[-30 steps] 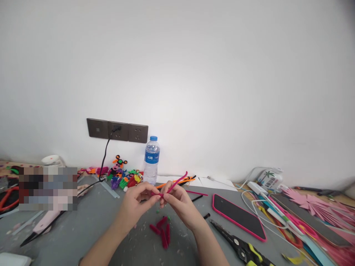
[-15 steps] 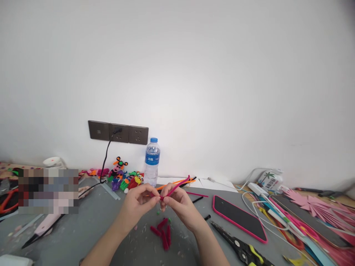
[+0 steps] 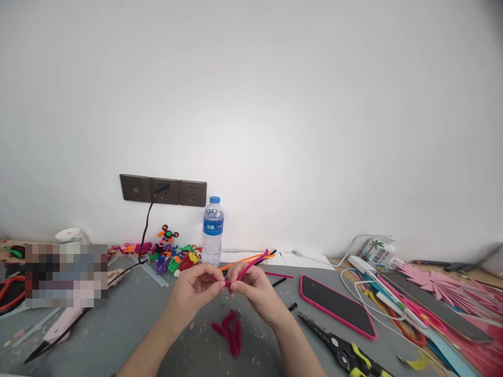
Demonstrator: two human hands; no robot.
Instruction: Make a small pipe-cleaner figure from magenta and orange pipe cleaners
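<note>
Between my two hands, over the grey mat, is a magenta pipe cleaner (image 3: pixel 253 265). My left hand (image 3: pixel 199 285) pinches it with thumb and forefinger. Right beside it, my right hand (image 3: pixel 248 287) grips the same pipe cleaner, whose long end sticks up past the fingers toward the upper right. Part of it is hidden by the fingers. On the mat below lie several short dark-pink pipe cleaner pieces (image 3: pixel 232 335), along with tiny green bits. Behind my hands lie orange pipe cleaners (image 3: pixel 247 259) and black ones, partly covered.
A water bottle (image 3: pixel 213 230) stands by the wall next to colourful pipe cleaner figures (image 3: pixel 167 246). To the right are a pink-cased phone (image 3: pixel 338 306), black pliers (image 3: pixel 338 345), white cables and pink paper (image 3: pixel 436 285). On the left lies a pink glue gun (image 3: pixel 63 324) with its cord.
My hands stay in nearly the same place, still pinching the magenta pipe cleaner. The view has shifted slightly, so the surroundings sit a little further left.
</note>
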